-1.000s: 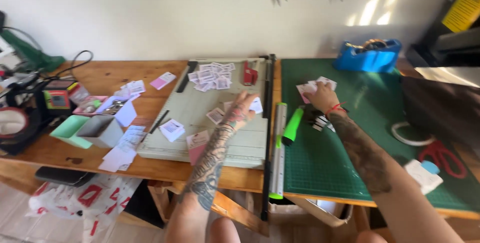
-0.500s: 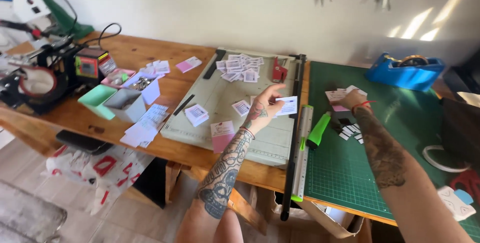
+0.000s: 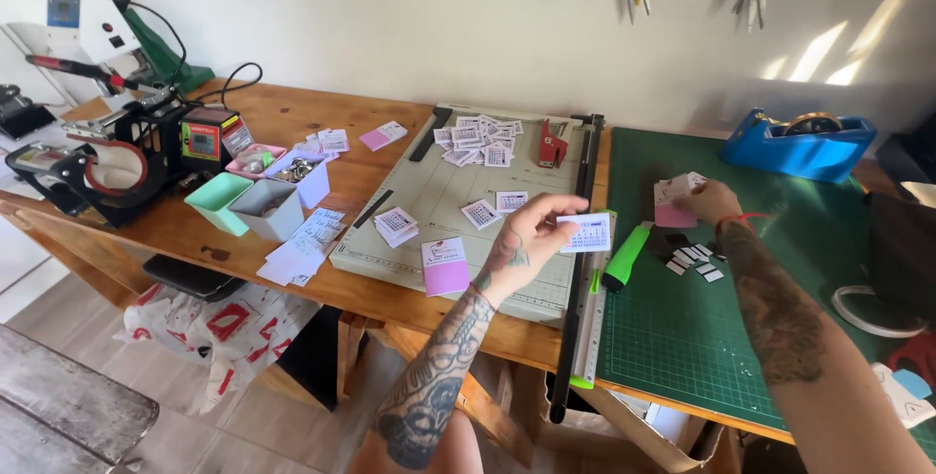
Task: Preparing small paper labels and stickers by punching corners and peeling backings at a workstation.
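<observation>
Head view: the left hand [image 3: 522, 240] is raised over the near right part of a pale grey-green paper-trimmer board [image 3: 458, 211], its fingers pinched on the left edge of a small white printed paper card [image 3: 589, 233]. The card sticks out to the right of the fingertips, roughly flat, above the trimmer's long black cutting arm [image 3: 579, 269].

Just below and left of those fingers lies a pink-and-white rectangular card [image 3: 445, 266] on the board. Past the fingertips, toward the wall, two small white printed cards [image 3: 495, 208] lie side by side, with a little stack of the same cards [image 3: 395, 225] further left. At the far end of the board is a loose heap of small white printed slips [image 3: 480, 139], and a small red metal punch [image 3: 551, 145] stands beside them.

The right hand [image 3: 710, 203] rests on a dark green gridded cutting mat [image 3: 702, 337], its fingers closed around a small bundle of white and pink cards [image 3: 675, 199], which shows at the left of the fingertips. Just below that hand, small black-and-white rectangular pieces [image 3: 694, 259] are scattered on the mat. A bright green marker pen [image 3: 626, 257] lies on the mat's left edge, between the two hands. Well beyond the right fingers, near the wall, sits a blue plastic tape dispenser [image 3: 798, 143].

Far to the left of the left hand, on the wooden table [image 3: 292, 113], stand small pastel open boxes [image 3: 255, 193].
</observation>
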